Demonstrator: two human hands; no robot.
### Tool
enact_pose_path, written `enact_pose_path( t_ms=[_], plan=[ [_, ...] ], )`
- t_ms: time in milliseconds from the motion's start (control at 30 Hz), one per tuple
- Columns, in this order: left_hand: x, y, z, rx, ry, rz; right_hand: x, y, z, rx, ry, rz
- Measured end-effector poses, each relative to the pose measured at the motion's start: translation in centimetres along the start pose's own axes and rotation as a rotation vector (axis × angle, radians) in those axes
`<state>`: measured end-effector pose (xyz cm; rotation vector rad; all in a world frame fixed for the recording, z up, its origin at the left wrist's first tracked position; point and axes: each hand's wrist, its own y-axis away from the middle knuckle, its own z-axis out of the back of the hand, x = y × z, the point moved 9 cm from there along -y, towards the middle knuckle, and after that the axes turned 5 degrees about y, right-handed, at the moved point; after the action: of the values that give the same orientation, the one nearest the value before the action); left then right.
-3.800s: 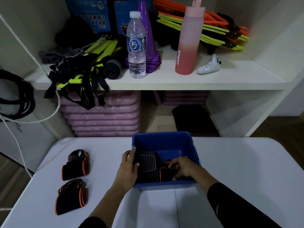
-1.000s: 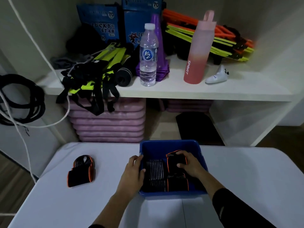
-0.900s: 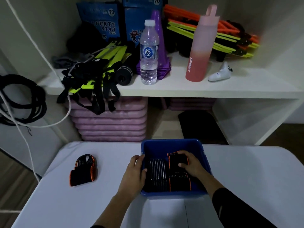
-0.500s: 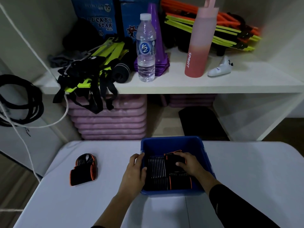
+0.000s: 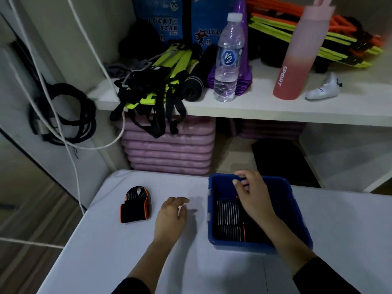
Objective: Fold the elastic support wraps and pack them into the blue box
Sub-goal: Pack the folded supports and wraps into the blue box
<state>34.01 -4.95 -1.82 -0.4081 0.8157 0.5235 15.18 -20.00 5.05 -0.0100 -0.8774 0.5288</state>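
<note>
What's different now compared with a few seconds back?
The left hand has left the blue box and moved out over the table toward the last wrap. The right hand let go of the wrap it pressed in and lifted, empty. Of two wraps outside earlier, one remains.

A white rectangular table (image 5: 339,240) fills the lower part of the head view; on it stands a blue plastic box (image 5: 301,211) at about 3 o'clock from centre, and a folded black elastic wrap with orange edging (image 5: 135,205) lies flat at about 9 o'clock, well apart from the box. Between them the person's left hand (image 5: 169,217) is low over the tabletop, palm down, fingers loosely spread; contact cannot be told.
</note>
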Motion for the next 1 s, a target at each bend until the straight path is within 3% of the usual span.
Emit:
enact_pose_path(
  t_ms=[100,200,300,367,633,833,1000],
  plan=[
    [4.3,-0.2,4.7,-0.168,-0.060,0.127,5.3,0.3,-6.4,0.139,-0.137,0.059],
    [8.6,0.0,8.7,-0.260,-0.142,0.278,7.3,1.7,-15.4,0.409,-0.154,0.016],
    [13.5,0.4,11.1,-0.232,-0.163,0.437,6.9,4.1,-23.4,0.667,-0.116,-0.068],
    [16.1,0.4,11.2,-0.145,-0.144,0.457,6.4,5.0,-27.2,0.740,-0.079,-0.077],
    [19.4,-1.3,9.1,0.127,-0.145,0.310,6.5,3.8,-34.2,0.718,0.010,-0.037],
    [19.1,-1.8,8.4,0.170,-0.237,0.196,6.0,3.0,-35.6,0.696,-0.025,-0.093],
    [19.0,-1.1,8.2,0.167,-0.160,0.172,6.3,3.6,-35.5,0.688,-0.157,-0.125]
  ],
)
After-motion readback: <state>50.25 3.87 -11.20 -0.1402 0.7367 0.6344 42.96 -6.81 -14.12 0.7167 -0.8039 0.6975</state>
